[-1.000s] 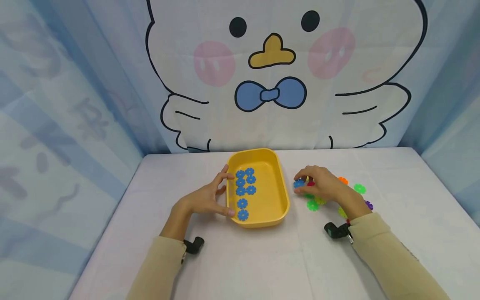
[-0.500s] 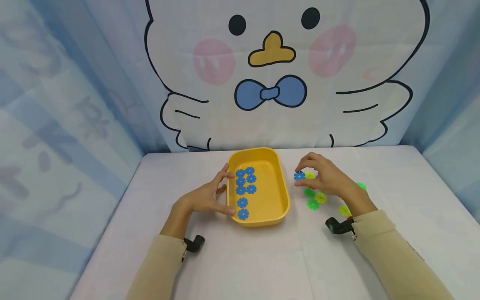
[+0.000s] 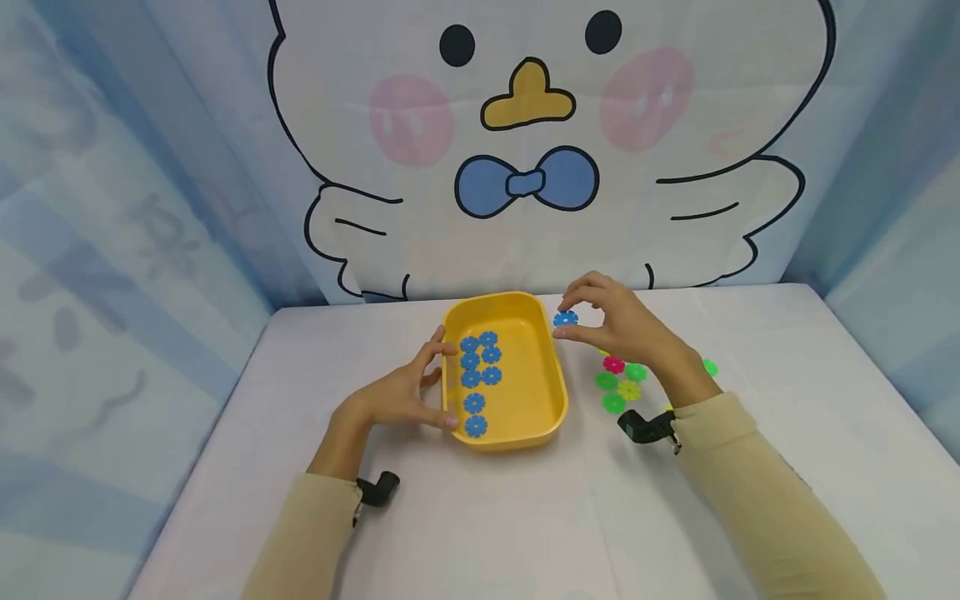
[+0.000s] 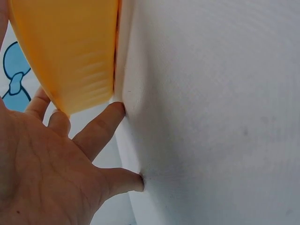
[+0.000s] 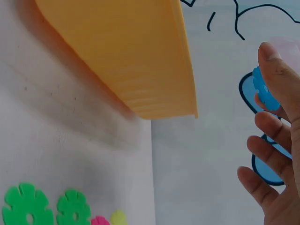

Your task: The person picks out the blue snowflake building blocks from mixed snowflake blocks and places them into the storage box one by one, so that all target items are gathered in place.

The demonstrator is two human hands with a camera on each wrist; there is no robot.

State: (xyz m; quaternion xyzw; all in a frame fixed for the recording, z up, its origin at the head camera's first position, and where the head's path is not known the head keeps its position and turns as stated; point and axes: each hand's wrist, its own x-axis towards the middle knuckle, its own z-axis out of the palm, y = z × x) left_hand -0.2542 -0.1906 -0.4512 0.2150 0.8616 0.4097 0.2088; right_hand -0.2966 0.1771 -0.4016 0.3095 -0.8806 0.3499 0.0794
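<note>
A yellow tray (image 3: 558,392) stands on the white table, with several blue flower-shaped plastic discs (image 3: 474,403) along the left side of its floor. At the tray's left side, my left hand (image 3: 393,396) holds the rim, its thumb near the front corner and another fingertip farther back. In the left wrist view, two fingers reach down to the tabletop beside the tray (image 4: 77,51). Beyond the tray's right rim, my right hand (image 3: 618,321) pinches one blue disc (image 3: 566,318) between thumb and finger. The right wrist view shows this disc (image 5: 265,89) raised, the other fingers spread loosely.
Loose green (image 3: 613,403), yellow (image 3: 629,390) and pink (image 3: 613,364) discs lie right of the tray, some hidden by the right forearm. A printed curtain (image 3: 525,250) hangs behind the table's back edge. Each wrist carries a small black camera (image 3: 645,427).
My right hand has lifted the blue disc from the pile and carried it back and left toward the tray. The left hand keeps its place at the tray. The head view has shifted slightly.
</note>
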